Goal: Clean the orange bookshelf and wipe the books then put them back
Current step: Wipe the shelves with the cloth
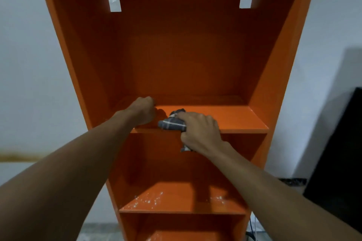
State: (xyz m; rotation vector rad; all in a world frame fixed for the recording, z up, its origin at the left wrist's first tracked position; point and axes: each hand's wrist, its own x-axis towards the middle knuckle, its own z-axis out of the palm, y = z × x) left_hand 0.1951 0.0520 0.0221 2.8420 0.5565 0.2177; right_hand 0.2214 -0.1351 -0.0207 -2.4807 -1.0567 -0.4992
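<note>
**Entry: checked cloth at work on the orange bookshelf**

- Location: the cloth (pixel 170 122) is bunched at the front edge of the middle shelf (pixel 235 117), left of centre. A tail of it hangs below the edge.
- Holder: your right hand (pixel 199 131) has its fingers wrapped over the cloth and presses it onto the board.
- Other hand: your left hand (pixel 144 110) rests near the shelf's front left corner. Its fingers are curled into a fist and nothing shows in them.
- Handling: the cloth looks soft, light and limp. It should fold wherever you squeeze it, so keep it wadded under the palm to stop the tail dragging.
- Carcass: the orange bookshelf (pixel 274 84) looks rigid and glossy, likely slick under the cloth.
- Room: the board is open from the cloth to its right edge. The side walls close both ends and the back panel closes the rear.
- Outstanding: the lower shelf (pixel 176 204) carries white specks (pixel 152 198), which probably need wiping.
- Books: none in view.
</note>
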